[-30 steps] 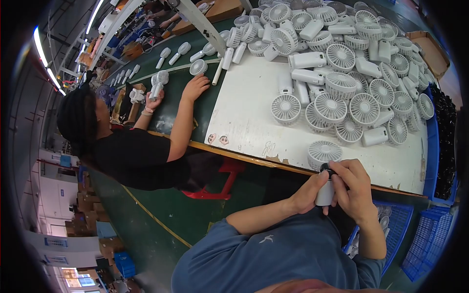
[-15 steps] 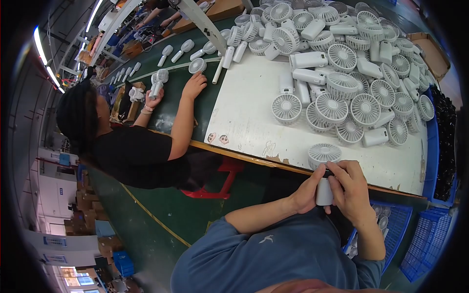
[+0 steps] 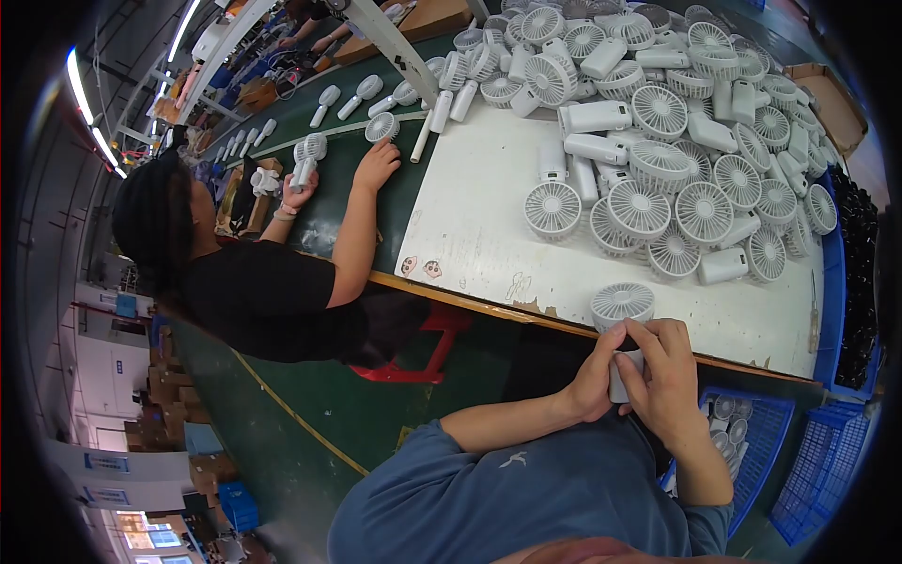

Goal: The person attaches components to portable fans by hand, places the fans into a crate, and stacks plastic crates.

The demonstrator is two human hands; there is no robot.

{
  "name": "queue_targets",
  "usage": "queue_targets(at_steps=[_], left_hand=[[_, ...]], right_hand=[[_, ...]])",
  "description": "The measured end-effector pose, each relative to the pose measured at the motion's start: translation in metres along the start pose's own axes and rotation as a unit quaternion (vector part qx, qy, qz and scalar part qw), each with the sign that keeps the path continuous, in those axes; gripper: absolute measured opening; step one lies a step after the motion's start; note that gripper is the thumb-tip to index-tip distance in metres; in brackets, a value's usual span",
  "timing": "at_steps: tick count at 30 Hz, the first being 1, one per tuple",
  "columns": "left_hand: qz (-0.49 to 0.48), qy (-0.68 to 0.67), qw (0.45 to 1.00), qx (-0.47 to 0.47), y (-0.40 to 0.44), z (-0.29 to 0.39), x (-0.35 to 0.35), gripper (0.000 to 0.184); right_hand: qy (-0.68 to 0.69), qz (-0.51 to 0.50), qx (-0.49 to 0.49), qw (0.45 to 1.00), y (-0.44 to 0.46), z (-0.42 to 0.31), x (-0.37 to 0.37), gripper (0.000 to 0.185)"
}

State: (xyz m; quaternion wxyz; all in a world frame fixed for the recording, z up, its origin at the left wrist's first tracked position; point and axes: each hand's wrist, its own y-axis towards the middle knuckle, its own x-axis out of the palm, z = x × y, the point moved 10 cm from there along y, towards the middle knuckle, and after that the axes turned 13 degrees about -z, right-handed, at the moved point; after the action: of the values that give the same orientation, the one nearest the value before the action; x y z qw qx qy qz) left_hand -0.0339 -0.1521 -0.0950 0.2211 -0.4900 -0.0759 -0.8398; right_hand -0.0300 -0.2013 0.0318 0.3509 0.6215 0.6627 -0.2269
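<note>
A white handheld fan (image 3: 623,303) is held at the table's front edge, its round grille facing up and its handle toward my body. My left hand (image 3: 594,378) is closed round the handle from the left. My right hand (image 3: 665,376) closes on it from the right, with fingertips at the joint between head and handle. The fingers cover the joint and much of the handle. Beyond my hands, a large heap of white fans (image 3: 700,211) lies on the white tabletop (image 3: 470,226).
A co-worker (image 3: 254,291) sits at the left, hands on fans by the green belt (image 3: 324,211). A metal post (image 3: 390,47) rises at the table's corner. Blue baskets (image 3: 817,470) stand at the lower right. A blue bin (image 3: 832,282) of black parts borders the table's right side.
My fingers have closed over the fan's joint, where a black part showed earlier. My right hand has shifted slightly left and down. The co-worker's hands have barely moved.
</note>
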Motion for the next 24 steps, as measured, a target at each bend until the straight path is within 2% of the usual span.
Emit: queue_targets(at_steps=[5,8,11,13,16,23,24], left_hand=[[-0.019,-0.007,1.000,0.015,0.000,-0.002,-0.001,0.062],[-0.013,0.052,0.999,0.013,-0.002,0.000,-0.007,0.063],[-0.068,0.080,0.994,0.014,-0.001,0.000,-0.004,0.068],[-0.031,0.059,0.998,-0.017,-0.002,0.000,-0.004,0.073],[-0.027,0.043,0.998,-0.035,0.000,0.000,-0.007,0.073],[-0.058,-0.021,0.998,-0.007,0.006,-0.004,-0.003,0.063],[0.004,-0.040,0.999,0.006,0.005,-0.004,-0.008,0.060]], right_hand=[[0.018,0.024,-0.013,0.999,-0.001,0.004,-0.005,0.035],[0.049,0.038,-0.038,0.997,0.001,0.003,-0.016,0.032],[0.068,0.029,-0.041,0.996,0.001,0.004,-0.018,0.030],[0.053,0.016,-0.043,0.998,0.002,0.005,-0.014,0.032],[0.058,0.007,-0.012,0.998,0.001,0.008,-0.007,0.035],[0.014,-0.010,0.011,1.000,-0.001,0.009,0.004,0.043],[0.003,-0.003,0.001,1.000,-0.002,0.006,0.003,0.047]])
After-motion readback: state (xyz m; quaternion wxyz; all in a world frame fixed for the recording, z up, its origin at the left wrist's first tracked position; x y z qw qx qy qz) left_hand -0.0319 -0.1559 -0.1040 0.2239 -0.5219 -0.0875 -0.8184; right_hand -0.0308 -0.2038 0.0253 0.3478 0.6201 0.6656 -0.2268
